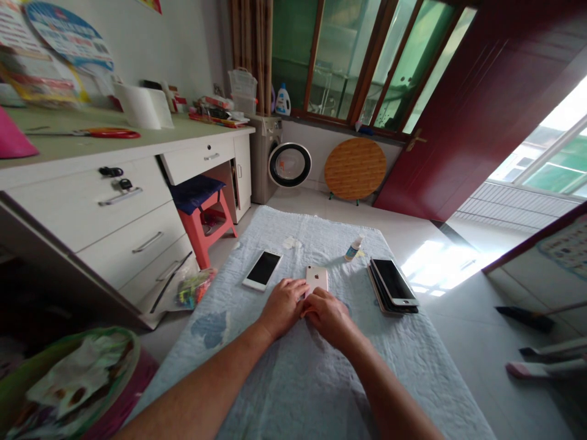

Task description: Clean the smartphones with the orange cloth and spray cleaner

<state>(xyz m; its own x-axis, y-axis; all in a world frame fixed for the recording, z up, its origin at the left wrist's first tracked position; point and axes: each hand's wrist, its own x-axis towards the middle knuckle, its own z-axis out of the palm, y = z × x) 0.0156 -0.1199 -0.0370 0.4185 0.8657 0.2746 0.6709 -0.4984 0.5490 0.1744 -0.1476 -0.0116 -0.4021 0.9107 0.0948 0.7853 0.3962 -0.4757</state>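
Observation:
A rose-gold smartphone (317,277) lies face down on the cloth-covered table, its back with the apple logo showing. The fingers of my left hand (287,305) rest along its left edge and hold it. Curled over its lower end is my right hand (326,315), closed, with a thin orange-yellow edge of something showing beneath the fingers. My hands hide the phone's near end. To the left lies a white smartphone (263,270), dark screen up. A small spray bottle (353,249) stands to the right, near a stack of smartphones (393,282).
A pale blue cloth (293,235) covers the table. At the left are a desk (147,211), a red stool (202,232) and a full waste bin (132,366). A washing machine (263,162) with its door open, a round wooden board (355,168) and a red door (426,122) stand beyond.

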